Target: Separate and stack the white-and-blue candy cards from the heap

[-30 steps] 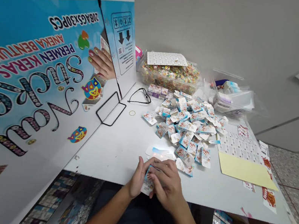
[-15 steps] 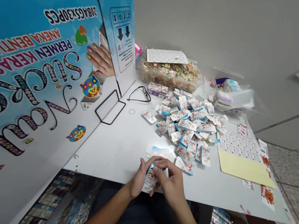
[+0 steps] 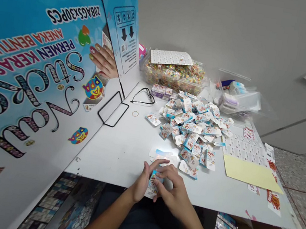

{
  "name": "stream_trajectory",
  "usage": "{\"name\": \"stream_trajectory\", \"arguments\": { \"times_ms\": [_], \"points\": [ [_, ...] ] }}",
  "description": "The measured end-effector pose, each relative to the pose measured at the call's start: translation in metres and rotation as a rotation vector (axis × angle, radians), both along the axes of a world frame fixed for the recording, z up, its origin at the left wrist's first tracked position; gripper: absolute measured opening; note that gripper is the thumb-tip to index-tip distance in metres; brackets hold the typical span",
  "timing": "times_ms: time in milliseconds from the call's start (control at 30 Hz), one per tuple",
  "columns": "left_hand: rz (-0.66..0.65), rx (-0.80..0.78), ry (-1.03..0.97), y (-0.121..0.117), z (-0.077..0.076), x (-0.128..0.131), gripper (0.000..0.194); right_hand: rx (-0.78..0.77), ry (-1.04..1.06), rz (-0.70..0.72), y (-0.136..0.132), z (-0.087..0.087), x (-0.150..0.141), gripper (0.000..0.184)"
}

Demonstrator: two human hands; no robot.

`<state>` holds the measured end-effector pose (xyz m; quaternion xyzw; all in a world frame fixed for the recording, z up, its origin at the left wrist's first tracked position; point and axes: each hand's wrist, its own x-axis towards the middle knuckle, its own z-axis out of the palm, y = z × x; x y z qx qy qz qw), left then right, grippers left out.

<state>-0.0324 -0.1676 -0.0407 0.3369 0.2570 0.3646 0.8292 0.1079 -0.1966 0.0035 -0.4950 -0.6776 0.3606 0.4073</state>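
At the near edge of the white table (image 3: 116,155), my left hand (image 3: 141,183) is closed around a small blue-and-white printed box (image 3: 153,185) with a hand picture on it. My right hand (image 3: 174,188) presses on the same box from the right, its fingers bent over the front and partly covering it. Just beyond my fingers lies a flat, shiny blue-and-white piece (image 3: 163,155), partly hidden. Past that spreads a heap of similar small boxes (image 3: 193,127), several with flaps standing up.
A big printed carton (image 3: 59,75) rises at the left. Black-framed glasses (image 3: 144,97) and a rubber band (image 3: 135,114) lie near it. Behind the heap are a tub of wrapped candies (image 3: 174,75) and a clear bin (image 3: 241,102). Sticker sheets (image 3: 245,149) and yellow paper (image 3: 251,174) lie right.
My right hand's fingers have lifted and bent a little more, shifting down the box's front. My left hand keeps the box in nearly the same place.
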Motion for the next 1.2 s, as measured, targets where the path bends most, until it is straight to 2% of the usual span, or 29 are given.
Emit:
{"name": "stream_trajectory", "arguments": {
  "times_ms": [67,133,167,233,300,367,433,567,667,833,1000,1100,1200],
  "points": [
    [0.037,0.002,-0.016,0.0,0.0,0.003,0.083,-0.108,-0.003,0.095,0.006,0.007,0.007,0.007],
    [0.155,0.001,-0.063,0.002,0.001,0.007,0.078,-0.17,0.097,0.078,0.017,0.011,0.016,0.011],
    [0.229,-0.002,-0.092,0.003,0.001,0.009,0.075,-0.151,0.184,-0.024,0.023,0.012,0.021,0.015],
    [0.418,-0.006,-0.138,0.005,0.001,0.013,0.065,-0.048,0.37,-0.333,0.035,0.012,0.031,0.025],
    [0.636,0.004,-0.159,0.007,-0.001,0.015,0.052,0.029,0.415,-0.524,0.043,0.011,0.037,0.036],
    [0.823,0.027,-0.156,0.007,-0.003,0.016,0.04,0.041,0.229,-0.52,0.045,0.009,0.04,0.04],
    [0.918,0.05,-0.136,0.006,-0.006,0.017,0.034,0.039,-0.076,-0.395,0.043,0.004,0.038,0.037],
    [0.951,0.074,-0.105,0.004,-0.01,0.019,0.031,0.087,-0.547,-0.058,0.039,-0.013,0.021,0.038],
    [0.951,0.083,-0.096,0.005,-0.013,0.019,0.031,0.088,-0.7,-0.049,0.042,-0.026,0.008,0.042],
    [0.97,0.101,-0.082,0.006,-0.016,0.019,0.032,0.036,-0.716,-0.069,0.047,-0.029,0.003,0.035],
    [0.957,0.088,-0.08,0.006,-0.015,0.02,0.031,0.007,-0.631,-0.028,0.05,-0.028,0.009,0.024],
    [0.943,0.08,-0.077,0.007,-0.014,0.02,0.031,-0.065,-0.608,-0.033,0.054,-0.025,0.006,0.017],
    [0.941,0.082,-0.071,0.007,-0.014,0.02,0.029,-0.143,-0.663,-0.106,0.06,-0.021,-0.002,0.023]
  ]
}}
